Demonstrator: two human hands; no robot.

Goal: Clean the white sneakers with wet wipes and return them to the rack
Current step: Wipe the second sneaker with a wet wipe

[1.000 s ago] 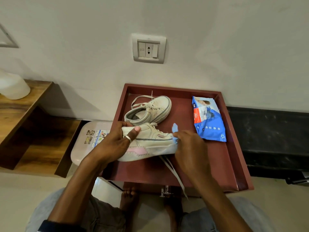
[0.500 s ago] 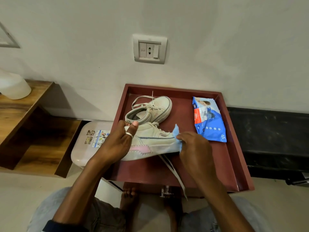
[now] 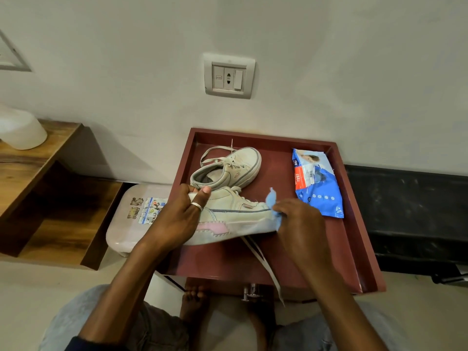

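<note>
My left hand point(image 3: 177, 219) grips the heel end of a white sneaker point(image 3: 235, 219) with a pink side patch, held on its side just above the dark red tray point(image 3: 354, 249). Its lace hangs down past the tray's front edge. My right hand point(image 3: 298, 224) is shut on a light blue wet wipe point(image 3: 272, 201) and presses it against the sneaker's toe. The second white sneaker point(image 3: 228, 168) lies at the back of the tray, behind the held one. A blue pack of wet wipes point(image 3: 316, 183) lies flat at the tray's right back.
The tray rests on a low stand against the wall, under a wall socket point(image 3: 229, 76). A pale plastic stool point(image 3: 131, 219) with stickers sits left of it, then a wooden shelf point(image 3: 38, 173) with a white container point(image 3: 20, 130). A black ledge point(image 3: 410, 211) runs to the right.
The wipe in my right hand has slid a little along the toe of the held sneaker. My left hand shifted slightly, thumb resettled on the heel.
</note>
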